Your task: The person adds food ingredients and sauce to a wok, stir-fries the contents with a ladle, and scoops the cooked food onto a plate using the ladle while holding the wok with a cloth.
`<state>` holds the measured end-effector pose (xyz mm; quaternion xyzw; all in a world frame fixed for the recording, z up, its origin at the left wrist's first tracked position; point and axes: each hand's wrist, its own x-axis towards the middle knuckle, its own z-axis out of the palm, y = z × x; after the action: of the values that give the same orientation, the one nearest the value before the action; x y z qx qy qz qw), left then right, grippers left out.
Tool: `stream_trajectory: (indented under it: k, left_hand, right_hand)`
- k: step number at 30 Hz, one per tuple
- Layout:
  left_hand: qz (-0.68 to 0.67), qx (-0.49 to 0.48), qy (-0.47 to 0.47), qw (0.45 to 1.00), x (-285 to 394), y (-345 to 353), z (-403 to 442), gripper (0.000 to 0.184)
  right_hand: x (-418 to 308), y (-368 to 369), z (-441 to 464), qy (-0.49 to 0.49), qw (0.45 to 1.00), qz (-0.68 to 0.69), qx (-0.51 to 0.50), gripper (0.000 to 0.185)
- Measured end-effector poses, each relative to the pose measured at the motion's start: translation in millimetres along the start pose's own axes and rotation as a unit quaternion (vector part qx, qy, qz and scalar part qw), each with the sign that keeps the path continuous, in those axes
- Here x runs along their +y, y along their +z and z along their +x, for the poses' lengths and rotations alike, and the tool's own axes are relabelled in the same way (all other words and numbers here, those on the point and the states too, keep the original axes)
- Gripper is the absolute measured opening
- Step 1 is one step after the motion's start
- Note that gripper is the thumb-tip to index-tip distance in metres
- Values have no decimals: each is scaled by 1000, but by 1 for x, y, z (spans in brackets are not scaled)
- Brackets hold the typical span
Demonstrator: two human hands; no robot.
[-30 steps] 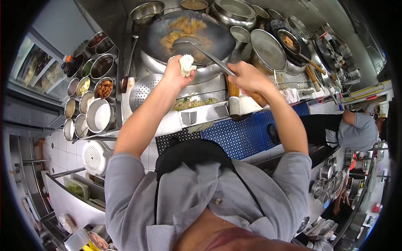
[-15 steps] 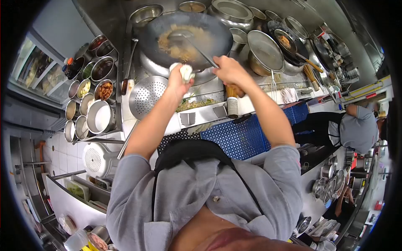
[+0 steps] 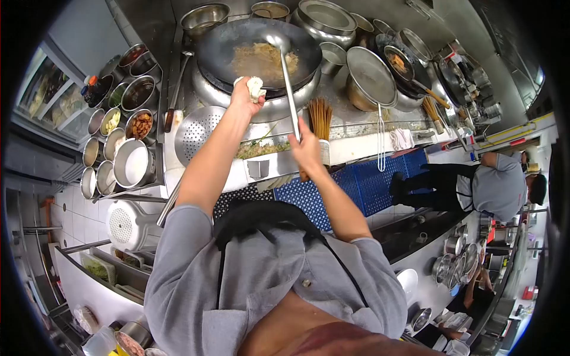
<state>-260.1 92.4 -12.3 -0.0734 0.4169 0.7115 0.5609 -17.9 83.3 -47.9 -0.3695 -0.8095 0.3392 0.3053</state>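
Observation:
A large dark wok (image 3: 212,56) sits on a round steel burner ring (image 3: 208,92), with shredded brownish food (image 3: 255,62) in it. My left hand (image 3: 242,99) is closed around a folded white cloth (image 3: 256,89) at the wok's near rim; whether it grips the rim under the cloth is hidden. The long steel handle of a ladle (image 3: 286,74) is in my closed right hand (image 3: 307,153), to the right of and nearer me than the wok. The ladle's bowl rests among or just above the food at the far side. Beside my right hand stands a bamboo wok brush (image 3: 320,118).
A perforated strainer (image 3: 199,133) lies left of my left forearm. Several seasoning pots (image 3: 133,163) crowd the left stand. To the right are a mesh strainer (image 3: 371,74) over a pot and a second wok with a basket of food (image 3: 399,60). Another person (image 3: 496,184) stands far right.
My right hand has drawn back toward me, and the ladle has swung from the left of the food to its far right side. The left hand still holds the cloth at the rim.

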Motion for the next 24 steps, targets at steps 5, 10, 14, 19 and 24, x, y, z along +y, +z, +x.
stream_trajectory:
  k: [5,10,14,19,24]
  left_hand:
    - [30,-42,-8,999,2,-22,33,18]
    - [3,-128,-32,991,-9,-40,-14,31]
    - [-1,-211,-84,974,-24,-93,-97,43]
    - [-7,-227,-17,974,-48,-155,-153,64]
    - [24,-158,13,987,-66,-168,-163,60]
  right_hand:
    - [16,2,-23,86,993,58,-48,59]
    - [-5,-49,-23,138,979,127,-75,56]
    - [-74,-143,-2,255,948,-15,-191,57]
    - [-88,-206,23,-40,932,-266,-243,60]
    - [-76,-158,74,17,914,-339,-221,52]
